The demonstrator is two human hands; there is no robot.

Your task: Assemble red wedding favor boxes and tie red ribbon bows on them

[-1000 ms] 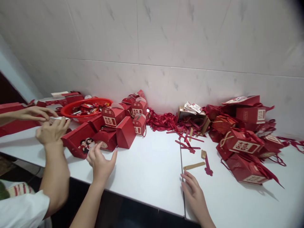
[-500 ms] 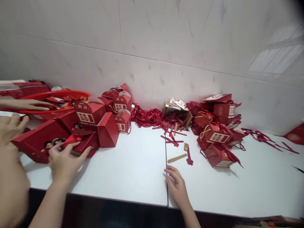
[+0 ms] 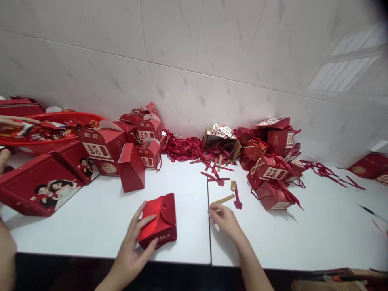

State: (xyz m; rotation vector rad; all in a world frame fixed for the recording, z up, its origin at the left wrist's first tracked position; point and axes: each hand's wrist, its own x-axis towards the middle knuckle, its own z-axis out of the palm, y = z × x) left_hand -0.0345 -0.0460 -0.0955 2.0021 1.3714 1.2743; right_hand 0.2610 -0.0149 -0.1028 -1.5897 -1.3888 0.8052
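My left hand (image 3: 131,246) grips a small red gift box (image 3: 159,220) that rests on the white table (image 3: 100,226) near its front edge. Its thumb lies on the box's folded top and its fingers wrap the left side. My right hand (image 3: 226,220) lies on the table just right of the table seam, fingers curled, fingertips touching the near end of a tan paper strip (image 3: 222,199). A dark red ribbon piece (image 3: 237,198) lies beside that strip.
More red gift boxes (image 3: 121,145) are heaped at the back left, another heap (image 3: 269,161) at the back right. Loose red ribbons (image 3: 188,148) lie along the wall. A red basin (image 3: 45,129) of sweets stands far left, where another person's hand (image 3: 15,121) reaches. A flat red box (image 3: 36,190) lies left.
My left hand has taken a small red box from the left heap and drawn it to the table's front middle. My right hand slid forward to the tan strip. The view swung right.
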